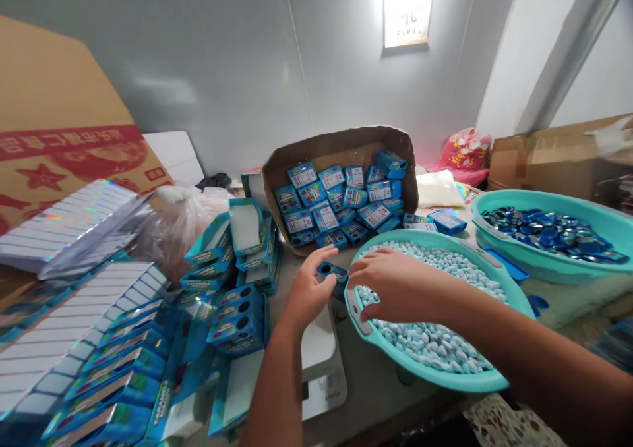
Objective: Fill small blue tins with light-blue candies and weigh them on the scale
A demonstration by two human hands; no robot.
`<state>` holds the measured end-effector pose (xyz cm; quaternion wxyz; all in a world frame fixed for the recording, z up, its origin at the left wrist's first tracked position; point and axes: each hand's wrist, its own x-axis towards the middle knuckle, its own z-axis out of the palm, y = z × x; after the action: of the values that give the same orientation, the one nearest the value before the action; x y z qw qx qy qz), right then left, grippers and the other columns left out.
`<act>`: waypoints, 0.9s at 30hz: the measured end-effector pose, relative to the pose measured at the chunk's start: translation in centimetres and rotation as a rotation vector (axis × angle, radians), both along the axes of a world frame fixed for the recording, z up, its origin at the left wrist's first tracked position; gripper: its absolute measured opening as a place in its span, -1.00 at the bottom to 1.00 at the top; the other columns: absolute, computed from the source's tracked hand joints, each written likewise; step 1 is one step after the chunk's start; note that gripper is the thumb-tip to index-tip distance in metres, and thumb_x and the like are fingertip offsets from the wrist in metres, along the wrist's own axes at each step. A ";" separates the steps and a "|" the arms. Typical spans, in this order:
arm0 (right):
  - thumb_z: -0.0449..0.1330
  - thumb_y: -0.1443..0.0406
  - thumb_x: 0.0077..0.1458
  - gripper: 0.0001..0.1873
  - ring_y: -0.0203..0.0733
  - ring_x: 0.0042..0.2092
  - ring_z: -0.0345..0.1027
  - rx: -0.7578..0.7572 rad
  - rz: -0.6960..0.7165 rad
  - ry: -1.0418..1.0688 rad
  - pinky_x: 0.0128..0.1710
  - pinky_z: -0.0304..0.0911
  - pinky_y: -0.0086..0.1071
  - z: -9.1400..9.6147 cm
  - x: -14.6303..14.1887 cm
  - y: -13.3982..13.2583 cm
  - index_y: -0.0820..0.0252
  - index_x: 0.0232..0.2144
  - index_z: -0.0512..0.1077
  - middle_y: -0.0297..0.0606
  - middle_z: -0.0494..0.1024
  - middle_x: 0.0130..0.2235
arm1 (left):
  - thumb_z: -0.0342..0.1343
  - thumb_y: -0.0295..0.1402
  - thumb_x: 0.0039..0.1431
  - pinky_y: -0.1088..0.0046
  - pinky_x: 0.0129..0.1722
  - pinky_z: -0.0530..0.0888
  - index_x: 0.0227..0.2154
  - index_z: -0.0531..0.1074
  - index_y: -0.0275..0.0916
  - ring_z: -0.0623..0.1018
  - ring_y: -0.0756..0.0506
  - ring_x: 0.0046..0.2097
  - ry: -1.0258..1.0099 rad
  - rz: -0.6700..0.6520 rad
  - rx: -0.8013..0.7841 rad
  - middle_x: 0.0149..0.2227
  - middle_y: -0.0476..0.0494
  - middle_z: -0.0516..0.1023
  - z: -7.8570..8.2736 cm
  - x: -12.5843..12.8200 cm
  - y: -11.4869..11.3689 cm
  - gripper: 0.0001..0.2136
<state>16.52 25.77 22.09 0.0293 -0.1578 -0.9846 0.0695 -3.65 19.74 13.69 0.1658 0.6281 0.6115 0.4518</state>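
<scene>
1. The small blue carton (pixel 332 271) sits right at the near rim of the teal plastic basin (pixel 448 376), between your two hands, with its dark round window facing up.
2. Your left hand (pixel 309 289) pinches that carton, with the fingers and thumb pressed together on its near end.
3. Your right hand (pixel 398 287) lies just beside the carton, its fingers loosely spread and curved down onto the pale blue tablets (pixel 428 341) heaped in the basin.
4. The basin rests on a grey work table (pixel 373 394). A white digital scale (pixel 321 384) sits under your left forearm.
5. Behind the basin, an open cardboard box (pixel 341 150) holds a jumble of blue labelled cartons (pixel 336 203).
6. To your left stand piles of open teal cartons (pixel 240 322). Beyond them lie stacks of flat printed sheets with a holographic sheen (pixel 64 223), against a brown cardboard sheet with red print (pixel 59 160).
7. To your right, a second teal basin (pixel 514 200) holds glossy dark blue discs (pixel 548 236). Behind it are a cardboard carton (pixel 544 150) and a pink printed bag (pixel 465 150).
</scene>
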 end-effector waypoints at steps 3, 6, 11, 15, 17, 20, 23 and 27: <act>0.45 0.11 -0.08 -0.45 0.10 0.07 0.40 -0.004 0.016 -0.023 0.10 0.25 -0.07 -0.3 0.1 2.9 0.08 -0.01 0.52 -0.15 0.52 0.05 | 0.09 -0.52 -0.03 0.13 0.30 0.29 0.16 0.37 -0.32 0.37 -0.23 0.26 0.089 0.115 -0.102 0.23 -0.32 0.36 -2.1 -1.0 2.2 -0.41; 0.47 0.03 -0.13 -0.21 0.26 0.24 0.21 -0.075 -0.071 -0.080 0.18 0.18 0.08 -1.9 2.3 5.4 0.08 0.15 0.42 -0.02 0.30 0.27 | 0.11 -0.59 -0.16 0.19 0.21 0.39 0.05 0.47 -0.32 0.48 -0.23 0.15 0.140 0.093 -0.139 0.11 -0.32 0.46 -3.8 -1.7 3.4 -0.42; 0.50 -0.04 -0.23 0.16 0.30 0.39 -0.12 -0.317 -0.177 -0.083 0.28 0.04 0.11 -5.4 7.0 7.3 -0.03 0.36 0.13 0.02 -0.07 0.43 | 0.19 -0.43 -0.16 0.14 -0.03 0.50 -0.27 0.55 -0.29 0.56 -0.26 -0.13 0.168 0.178 -0.143 -0.19 -0.24 0.53 -3.5 -3.2 3.7 -0.71; 0.48 -0.08 -0.18 0.07 0.21 0.40 -0.16 -0.447 -0.184 0.078 0.34 -0.06 0.04 -7.1 8.6 8.0 -0.05 0.33 0.18 -0.07 -0.02 0.41 | 0.25 -0.11 -0.13 0.15 -0.07 0.48 -0.23 0.52 -0.26 0.53 -0.26 -0.14 0.145 0.452 0.054 -0.19 -0.20 0.50 0.3 -2.8 3.5 -0.59; 0.49 -0.10 -0.23 0.08 0.22 0.40 -0.16 -0.501 -0.185 0.109 0.34 -0.08 0.06 -7.4 8.7 8.3 -0.05 0.30 0.22 -0.08 0.01 0.40 | 0.27 0.01 -0.13 0.22 -0.11 0.49 -0.20 0.51 -0.23 0.53 -0.24 -0.16 0.095 0.575 0.196 -0.20 -0.16 0.50 2.5 -0.8 3.5 -0.51; 0.52 -0.10 -0.30 0.05 0.22 0.33 -0.02 -0.550 -0.154 0.162 0.32 -0.02 0.02 -7.5 8.6 8.6 -0.03 0.24 0.31 -0.10 0.19 0.30 | 0.35 0.02 -0.14 0.34 -0.21 0.49 -0.16 0.47 -0.20 0.54 -0.16 -0.25 -0.071 0.531 0.249 -0.25 -0.08 0.53 4.0 3.8 4.2 -0.48; 0.52 -0.08 -0.29 -0.04 0.11 0.18 0.20 -0.592 -0.144 0.220 0.23 0.13 -0.10 -7.5 8.5 8.6 -0.04 0.17 0.37 -0.20 0.34 0.14 | 0.35 -0.03 -0.04 0.38 -0.22 0.50 -0.11 0.46 -0.20 0.56 -0.13 -0.26 -0.243 0.358 0.235 -0.24 -0.09 0.56 2.9 7.8 5.6 -0.51; 0.53 -0.05 -0.35 -0.05 0.09 0.06 0.32 -0.606 -0.210 0.164 0.13 0.22 -0.13 -7.3 8.1 8.7 -0.02 0.13 0.39 -0.22 0.41 0.06 | 0.34 -0.07 0.01 0.34 -0.10 0.50 -0.08 0.49 -0.23 0.58 -0.18 -0.12 -0.338 0.224 0.192 -0.13 -0.18 0.58 0.4 9.6 8.0 -0.53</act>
<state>24.63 34.48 14.76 0.0669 -0.2539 -0.8918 0.3685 5.99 27.71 14.11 0.1540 0.4845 0.5950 0.6225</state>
